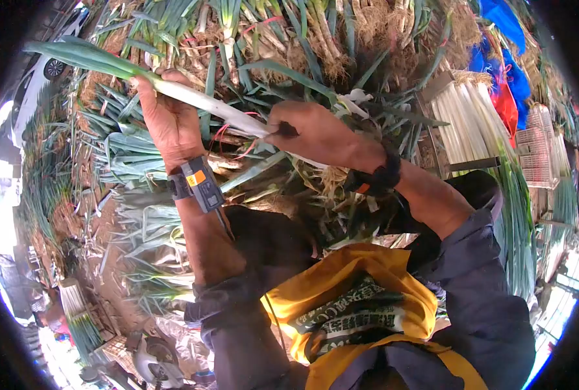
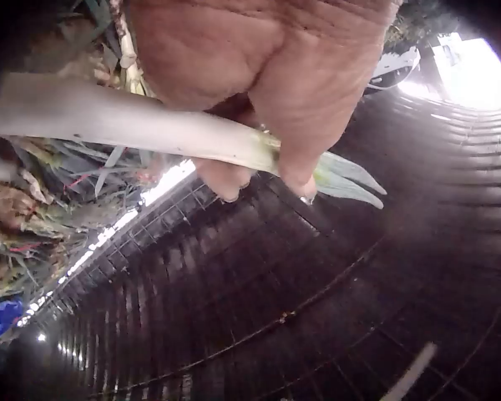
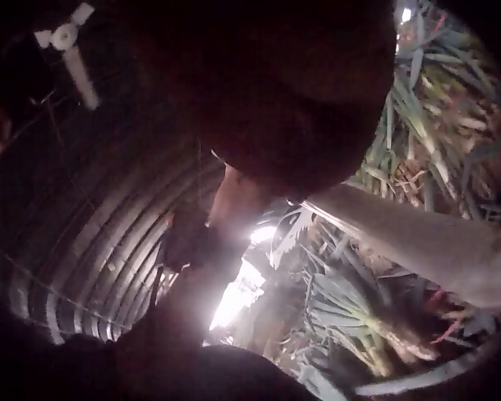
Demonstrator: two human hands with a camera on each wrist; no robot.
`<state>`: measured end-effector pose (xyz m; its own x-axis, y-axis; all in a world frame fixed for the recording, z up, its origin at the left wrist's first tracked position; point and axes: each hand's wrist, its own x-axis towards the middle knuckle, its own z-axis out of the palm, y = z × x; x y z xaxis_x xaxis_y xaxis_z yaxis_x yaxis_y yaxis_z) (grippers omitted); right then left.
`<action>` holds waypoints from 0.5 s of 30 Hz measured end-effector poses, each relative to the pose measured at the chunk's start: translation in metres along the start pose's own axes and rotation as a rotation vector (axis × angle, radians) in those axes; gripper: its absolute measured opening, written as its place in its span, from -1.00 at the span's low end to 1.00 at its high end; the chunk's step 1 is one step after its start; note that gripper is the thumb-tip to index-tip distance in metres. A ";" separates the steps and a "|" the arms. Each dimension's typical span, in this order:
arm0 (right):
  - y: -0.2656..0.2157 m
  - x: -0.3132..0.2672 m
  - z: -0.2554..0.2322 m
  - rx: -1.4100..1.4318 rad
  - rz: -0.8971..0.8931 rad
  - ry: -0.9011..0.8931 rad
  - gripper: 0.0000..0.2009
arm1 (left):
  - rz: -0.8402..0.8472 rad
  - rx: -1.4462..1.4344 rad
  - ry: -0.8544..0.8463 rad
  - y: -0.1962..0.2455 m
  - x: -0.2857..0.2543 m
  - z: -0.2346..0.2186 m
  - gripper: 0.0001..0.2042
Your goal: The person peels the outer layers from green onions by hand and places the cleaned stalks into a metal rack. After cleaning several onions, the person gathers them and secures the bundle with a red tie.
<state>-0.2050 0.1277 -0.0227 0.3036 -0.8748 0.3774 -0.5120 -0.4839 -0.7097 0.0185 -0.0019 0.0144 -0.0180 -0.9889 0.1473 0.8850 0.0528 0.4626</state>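
A long leek point(image 1: 201, 101) with a thick white stalk and green leaves slants across in front of the person in the head view. Its upper stalk, close to the green leaves, is held by the left hand point(image 1: 172, 123), thumb and fingers on either side. In the left wrist view the leek point(image 2: 134, 125) passes under the palm of the left hand point(image 2: 267, 58). Farther down, the right hand point(image 1: 328, 133) has its fingers curled round the white end, hiding part of it. The right hand point(image 3: 275, 92) is very dark in the right wrist view, beside the pale stalk point(image 3: 417, 238).
Bundled leeks with roots point(image 1: 322, 42) lie piled ahead, some tied with red string. Loose green leaves point(image 1: 133, 156) spread below them. To the right are a stack of white-stalked leeks point(image 1: 461, 123), a red bag point(image 1: 505, 107) and a pale crate point(image 1: 537, 153).
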 end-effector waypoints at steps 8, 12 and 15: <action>-0.023 -0.022 -0.039 0.650 0.372 -0.032 -0.87 | -0.045 -0.148 -0.120 0.012 0.018 -0.023 -0.57; -0.003 -0.033 -0.090 0.497 0.191 0.302 -0.88 | -0.015 -0.268 -0.089 0.022 0.026 -0.038 -0.60; 0.020 -0.037 -0.136 1.048 0.159 0.607 -0.83 | 0.119 -0.153 -0.046 0.029 0.032 -0.052 -0.60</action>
<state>-0.3357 0.1471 0.0307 -0.2718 -0.9267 0.2596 0.4720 -0.3634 -0.8032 0.0678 -0.0389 -0.0127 0.0724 -0.9694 0.2347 0.9423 0.1435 0.3023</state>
